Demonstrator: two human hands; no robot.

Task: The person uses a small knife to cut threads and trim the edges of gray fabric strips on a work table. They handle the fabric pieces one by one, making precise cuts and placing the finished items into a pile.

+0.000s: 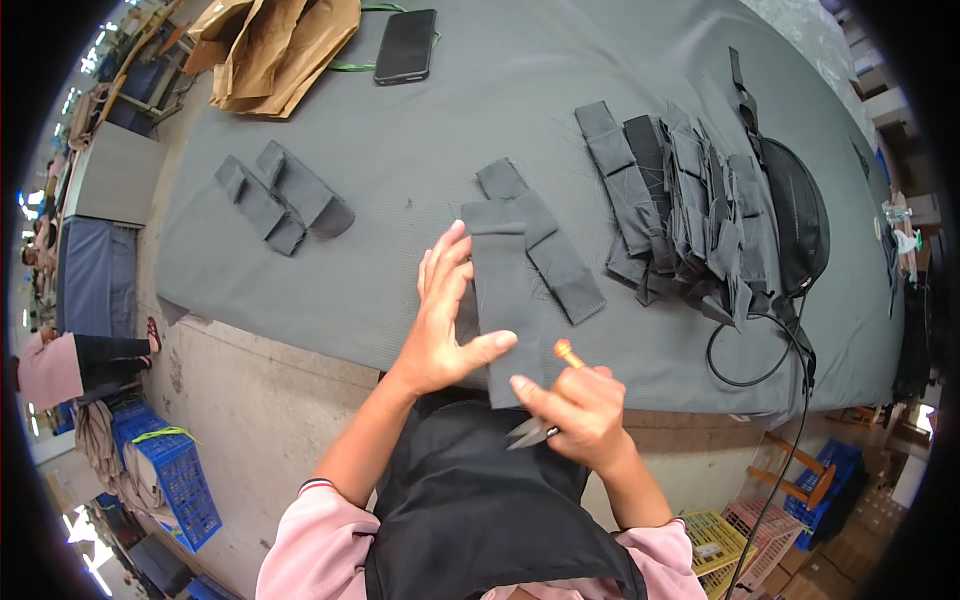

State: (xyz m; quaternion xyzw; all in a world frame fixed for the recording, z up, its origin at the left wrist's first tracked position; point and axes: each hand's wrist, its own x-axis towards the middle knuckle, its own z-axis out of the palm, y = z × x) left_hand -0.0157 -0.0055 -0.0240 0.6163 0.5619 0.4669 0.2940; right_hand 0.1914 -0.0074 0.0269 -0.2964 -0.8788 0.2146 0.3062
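Note:
A long grey fabric strip (500, 290) with a folded upper end lies in front of me, its lower end over the table's near edge. My left hand (440, 320) is at its left edge, fingers stretched out and thumb apart over the cloth. My right hand (580, 410) is closed round thread snips (528, 433), blades pointing left below the hand. Its thumb is by the strip's lower right edge. An orange piece (568, 352) sticks out above the fist; whether it belongs to the snips I cannot tell. Another grey strip (545, 245) lies partly beneath the first.
Two folded grey pieces (285, 200) lie at the left. A heap of grey strips (680, 200) is at the right, beside a black pouch (797, 215) with a cable. A phone (405, 46) and a brown paper bag (280, 55) are at the table's far left.

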